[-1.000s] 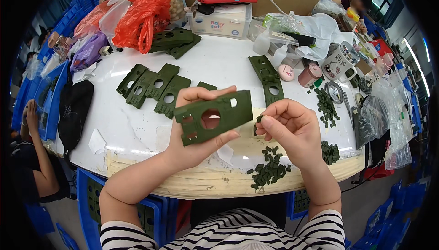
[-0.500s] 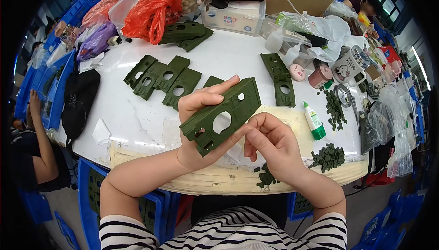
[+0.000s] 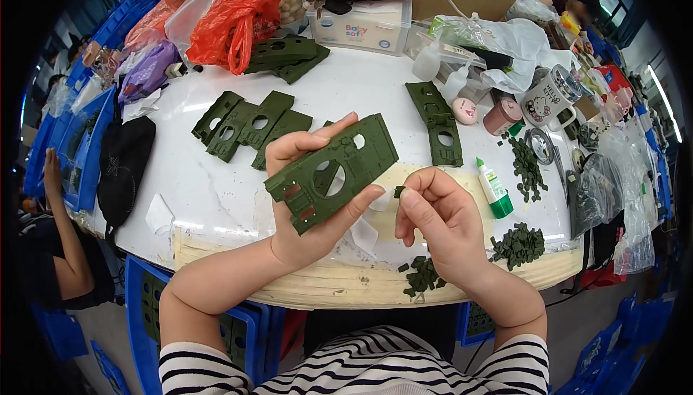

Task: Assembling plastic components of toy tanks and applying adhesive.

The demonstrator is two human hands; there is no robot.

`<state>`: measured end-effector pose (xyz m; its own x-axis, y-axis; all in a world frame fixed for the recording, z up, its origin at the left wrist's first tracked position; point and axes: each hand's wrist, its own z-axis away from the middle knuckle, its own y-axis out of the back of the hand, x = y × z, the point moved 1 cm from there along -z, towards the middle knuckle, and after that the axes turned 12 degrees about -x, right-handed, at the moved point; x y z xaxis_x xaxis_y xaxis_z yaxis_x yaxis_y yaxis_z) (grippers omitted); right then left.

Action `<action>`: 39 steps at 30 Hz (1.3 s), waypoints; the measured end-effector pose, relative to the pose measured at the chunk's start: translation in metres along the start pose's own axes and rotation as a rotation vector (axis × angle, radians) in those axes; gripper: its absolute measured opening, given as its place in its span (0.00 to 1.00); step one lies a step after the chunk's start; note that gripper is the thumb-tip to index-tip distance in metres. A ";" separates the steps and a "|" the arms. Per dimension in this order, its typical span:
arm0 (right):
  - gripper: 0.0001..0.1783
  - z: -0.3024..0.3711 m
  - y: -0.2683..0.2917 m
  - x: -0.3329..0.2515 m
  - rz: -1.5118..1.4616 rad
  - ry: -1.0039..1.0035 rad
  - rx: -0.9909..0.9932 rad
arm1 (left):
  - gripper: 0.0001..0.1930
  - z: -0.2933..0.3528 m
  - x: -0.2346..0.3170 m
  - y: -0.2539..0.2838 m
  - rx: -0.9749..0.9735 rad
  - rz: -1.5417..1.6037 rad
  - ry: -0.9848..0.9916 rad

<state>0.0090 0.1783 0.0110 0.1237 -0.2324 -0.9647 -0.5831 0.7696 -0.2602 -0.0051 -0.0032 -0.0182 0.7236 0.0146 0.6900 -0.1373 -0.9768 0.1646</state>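
Observation:
My left hand (image 3: 302, 243) grips a dark green plastic model tank hull (image 3: 371, 151), tilted above the table, with its thumb along the lower edge. A large round hole and a smaller one pierce the hull. Just right of it, my right hand (image 3: 449, 230) pinches a small dark green plastic piece (image 3: 398, 191) between thumb and forefinger, apart from the hull. Loose small pieces lie in a little pile (image 3: 423, 278) under my right hand, in a larger pile (image 3: 518, 246) to its right, and in another pile (image 3: 529, 171) farther back.
A white glue bottle with a green cap (image 3: 494, 189) lies right of my right hand. More green hulls (image 3: 258, 126) rest at left, with another hull (image 3: 437, 126) behind my right hand. Mug (image 3: 545, 106), scissors (image 3: 561, 167) and bags crowd the right; a red bag (image 3: 238, 19) sits back left.
The hull has moved left and slightly turned, away from my right hand. My right fingers have come off its edge, and the small piece between them now shows.

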 end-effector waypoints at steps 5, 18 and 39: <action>0.08 0.001 -0.005 0.005 -0.003 -0.033 -0.015 | 0.33 0.001 0.005 -0.001 -0.103 -0.041 -0.034; 0.06 0.002 0.005 -0.008 0.041 0.015 0.015 | 0.33 -0.001 -0.003 0.000 -0.043 0.260 0.151; 0.05 -0.001 0.014 -0.006 0.312 0.235 0.134 | 0.33 0.003 0.000 -0.007 -0.324 0.218 0.066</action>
<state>-0.0009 0.1896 0.0131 -0.2378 -0.0933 -0.9668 -0.4524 0.8914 0.0253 -0.0026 0.0027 -0.0212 0.6103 -0.1620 0.7754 -0.4973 -0.8403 0.2158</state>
